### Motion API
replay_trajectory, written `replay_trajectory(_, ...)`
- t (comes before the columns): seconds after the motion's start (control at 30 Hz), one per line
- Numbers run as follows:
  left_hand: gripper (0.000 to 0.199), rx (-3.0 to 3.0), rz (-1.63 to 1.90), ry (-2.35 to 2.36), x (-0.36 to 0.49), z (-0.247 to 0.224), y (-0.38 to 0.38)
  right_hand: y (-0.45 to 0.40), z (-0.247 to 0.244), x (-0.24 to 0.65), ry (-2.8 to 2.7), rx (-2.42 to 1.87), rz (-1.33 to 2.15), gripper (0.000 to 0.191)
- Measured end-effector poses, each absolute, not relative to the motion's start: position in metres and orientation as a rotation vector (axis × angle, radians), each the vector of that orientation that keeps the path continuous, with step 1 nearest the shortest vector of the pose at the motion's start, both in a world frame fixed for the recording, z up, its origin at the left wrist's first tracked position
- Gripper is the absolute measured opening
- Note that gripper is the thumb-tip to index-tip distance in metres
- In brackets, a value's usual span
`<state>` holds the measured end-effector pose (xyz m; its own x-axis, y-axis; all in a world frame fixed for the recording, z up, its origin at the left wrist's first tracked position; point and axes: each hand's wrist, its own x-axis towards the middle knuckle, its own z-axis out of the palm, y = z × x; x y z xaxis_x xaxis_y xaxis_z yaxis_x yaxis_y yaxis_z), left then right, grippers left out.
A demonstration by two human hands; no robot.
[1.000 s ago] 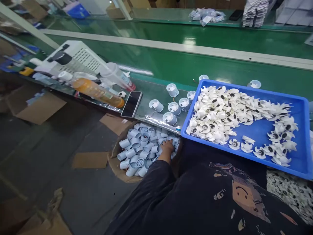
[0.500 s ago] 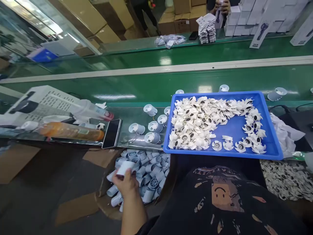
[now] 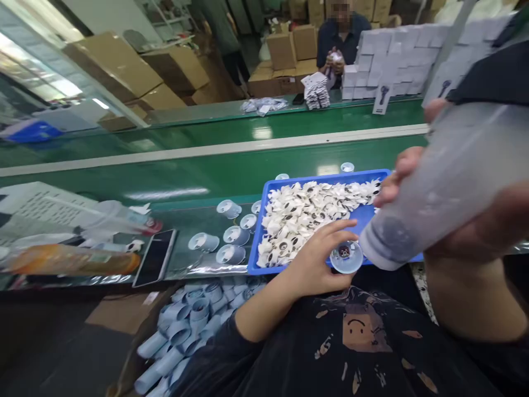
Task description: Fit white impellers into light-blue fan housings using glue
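Note:
My left hand [image 3: 320, 259] is closed round a light blue plastic cylinder [image 3: 346, 264] above the front edge of the blue tray [image 3: 258, 242]. The cylinder's open end faces up, showing a dark round part inside. My right hand [image 3: 467, 231] is wrapped round a large translucent bottle [image 3: 446, 171], which is tilted close to the camera. Its whitish lower end [image 3: 382, 248] is right beside the cylinder's rim; whether they touch I cannot tell. White fan wheels [image 3: 306, 209] with dark hubs are heaped in the tray.
Several blue cylinders [image 3: 235, 236] stand left of the tray, near a phone [image 3: 156, 258] and an orange bottle [image 3: 74, 262]. A box below holds more cylinders [image 3: 177, 336]. Beyond the green belt [image 3: 173, 182], a person [image 3: 343, 36] sits by stacked white boxes [image 3: 372, 66].
My left hand has moved up and right from the box of cylinders to the tray, carrying a cylinder. My right hand has come into view with the translucent bottle. The camera view has shifted.

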<state>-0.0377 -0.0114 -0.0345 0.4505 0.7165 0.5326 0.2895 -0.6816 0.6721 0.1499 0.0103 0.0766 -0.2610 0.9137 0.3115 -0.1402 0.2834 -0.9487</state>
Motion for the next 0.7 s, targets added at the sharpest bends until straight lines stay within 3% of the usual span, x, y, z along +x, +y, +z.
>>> replay_trajectory(0.17,0.028,2.232,1.081,0.806,-0.001,-0.019,-0.008,0.006,0.076,0.152,-1.152,-0.549,1.205,0.048)
replay_trajectory(0.3,0.034,2.277,1.082,0.762,0.007,-0.014,-0.008,0.002,0.071,0.156,-1.105,-0.543,1.213,0.048)
replay_trajectory(0.43,0.022,2.297,1.051,0.829,0.01,-0.014,-0.008,-0.001,0.072,0.16,-1.092,-0.589,1.21,0.058)
replay_trajectory(0.6,0.02,2.269,1.064,0.886,0.012,-0.014,-0.012,-0.003,0.075,0.158,-1.15,-0.617,1.183,0.042)
replay_trajectory(0.7,0.023,2.225,1.0,0.894,0.012,-0.014,-0.013,-0.001,0.076,0.156,-1.15,-0.636,1.215,0.042)
